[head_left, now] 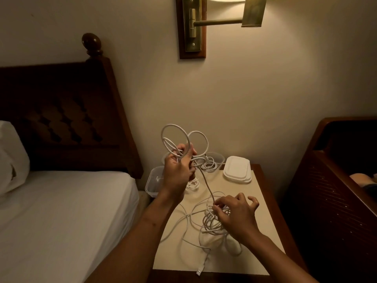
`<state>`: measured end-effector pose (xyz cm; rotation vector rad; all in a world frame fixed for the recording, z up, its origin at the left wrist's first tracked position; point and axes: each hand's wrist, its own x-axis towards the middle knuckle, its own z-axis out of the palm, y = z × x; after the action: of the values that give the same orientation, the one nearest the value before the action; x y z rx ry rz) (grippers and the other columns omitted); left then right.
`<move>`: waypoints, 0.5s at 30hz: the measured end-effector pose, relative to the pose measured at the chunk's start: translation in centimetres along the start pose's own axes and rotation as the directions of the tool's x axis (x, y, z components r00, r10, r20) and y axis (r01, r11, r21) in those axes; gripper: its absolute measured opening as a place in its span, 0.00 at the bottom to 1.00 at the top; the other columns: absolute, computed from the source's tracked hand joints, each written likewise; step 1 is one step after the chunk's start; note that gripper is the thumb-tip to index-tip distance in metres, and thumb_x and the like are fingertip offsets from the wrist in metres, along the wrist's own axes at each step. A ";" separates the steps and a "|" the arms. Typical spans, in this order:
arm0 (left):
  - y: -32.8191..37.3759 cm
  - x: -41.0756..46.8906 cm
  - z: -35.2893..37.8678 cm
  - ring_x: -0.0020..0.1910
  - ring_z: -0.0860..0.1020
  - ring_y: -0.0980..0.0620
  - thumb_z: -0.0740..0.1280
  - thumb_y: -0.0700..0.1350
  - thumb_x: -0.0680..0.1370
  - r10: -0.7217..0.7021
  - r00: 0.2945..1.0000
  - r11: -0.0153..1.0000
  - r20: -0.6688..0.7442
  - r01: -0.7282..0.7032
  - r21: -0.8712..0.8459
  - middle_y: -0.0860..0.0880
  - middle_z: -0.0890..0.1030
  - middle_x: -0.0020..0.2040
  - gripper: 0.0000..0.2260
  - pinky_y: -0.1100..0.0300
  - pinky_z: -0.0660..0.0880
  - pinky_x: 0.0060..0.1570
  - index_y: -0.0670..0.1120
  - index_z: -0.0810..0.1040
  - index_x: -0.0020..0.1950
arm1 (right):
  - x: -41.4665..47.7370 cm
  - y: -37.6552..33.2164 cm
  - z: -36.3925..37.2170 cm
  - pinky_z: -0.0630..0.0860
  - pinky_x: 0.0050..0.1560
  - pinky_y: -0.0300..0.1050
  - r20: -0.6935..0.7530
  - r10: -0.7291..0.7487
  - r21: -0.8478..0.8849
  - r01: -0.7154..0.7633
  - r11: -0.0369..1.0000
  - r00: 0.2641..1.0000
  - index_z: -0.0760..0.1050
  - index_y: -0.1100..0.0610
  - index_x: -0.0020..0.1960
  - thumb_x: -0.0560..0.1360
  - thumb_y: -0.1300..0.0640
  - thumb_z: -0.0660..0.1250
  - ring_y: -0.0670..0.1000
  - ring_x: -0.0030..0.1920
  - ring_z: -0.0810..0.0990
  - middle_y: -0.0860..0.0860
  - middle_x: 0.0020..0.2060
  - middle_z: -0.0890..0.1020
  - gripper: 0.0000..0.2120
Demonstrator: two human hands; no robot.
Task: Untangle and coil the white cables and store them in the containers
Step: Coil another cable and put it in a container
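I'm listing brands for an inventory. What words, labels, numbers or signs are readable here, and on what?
No readable text anywhere in this view.
The stacked lids, the clear containers, the white cables and the plug show no print or logo that can be made out.
The brass wall lamp shows only screws, no marking.
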<state>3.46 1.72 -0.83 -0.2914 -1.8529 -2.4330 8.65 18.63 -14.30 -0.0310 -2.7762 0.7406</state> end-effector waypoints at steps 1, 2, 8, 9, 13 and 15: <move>0.2 0.0 -0.2 0.26 0.57 0.54 0.63 0.49 0.84 0.011 1.000 1.000 -0.011 -0.011 -0.008 0.50 0.62 0.29 0.13 0.58 0.53 0.26 0.45 0.74 0.43 | 0.1 0.0 -0.1 0.53 0.67 0.53 0.016 0.003 0.005 -0.003 1.000 1.000 0.80 0.39 0.51 0.78 0.41 0.65 0.41 0.54 0.71 0.33 0.47 0.80 0.06; -0.1 0.1 -0.6 0.26 0.58 0.53 0.64 0.50 0.84 0.040 0.999 0.999 -0.032 -0.039 0.038 0.50 0.63 0.29 0.14 0.59 0.54 0.26 0.44 0.74 0.42 | 0.2 0.1 -0.2 0.53 0.67 0.53 0.016 0.010 0.020 -0.011 1.000 1.000 0.80 0.40 0.50 0.78 0.42 0.66 0.42 0.55 0.71 0.35 0.47 0.80 0.05; -4.7 -0.5 -4.0 0.30 0.75 0.56 0.72 0.65 0.74 0.001 1.000 0.607 0.027 -0.022 0.794 0.51 0.77 0.30 0.23 0.57 0.73 0.36 0.46 0.74 0.36 | 1.8 -0.3 -1.0 0.57 0.62 0.51 -0.145 0.112 0.263 -0.071 0.962 0.983 0.77 0.41 0.49 0.79 0.54 0.66 0.42 0.48 0.77 0.40 0.40 0.81 0.07; -5.4 -0.7 -4.1 0.32 0.76 0.55 0.72 0.68 0.72 -0.082 0.996 0.593 0.021 0.032 0.804 0.51 0.78 0.31 0.25 0.55 0.75 0.37 0.46 0.75 0.37 | 1.8 -0.5 -1.1 0.58 0.60 0.49 -0.168 0.117 0.291 -0.065 0.955 0.979 0.78 0.40 0.52 0.79 0.56 0.67 0.42 0.46 0.77 0.41 0.40 0.81 0.10; -5.7 -1.5 -2.4 0.40 0.81 0.45 0.68 0.81 0.59 -0.267 0.964 0.723 0.022 0.185 0.666 0.45 0.82 0.36 0.36 0.49 0.78 0.43 0.47 0.75 0.37 | 1.9 -1.3 -0.7 0.57 0.56 0.48 -0.250 0.042 0.167 0.001 0.986 0.967 0.83 0.47 0.59 0.78 0.58 0.69 0.47 0.47 0.73 0.48 0.41 0.83 0.12; -5.3 -1.4 -1.6 0.33 0.76 0.49 0.71 0.79 0.59 -0.340 0.938 0.752 0.059 0.234 0.617 0.44 0.77 0.35 0.36 0.54 0.74 0.37 0.46 0.76 0.39 | 2.0 -1.4 -0.6 0.61 0.55 0.51 -0.256 -0.035 0.072 0.055 0.996 0.966 0.83 0.48 0.57 0.77 0.59 0.70 0.49 0.45 0.75 0.49 0.37 0.84 0.12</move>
<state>3.78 1.52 -6.59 -0.1732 -2.8088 -1.8401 6.94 17.83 -12.64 -0.0442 -2.4948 0.7755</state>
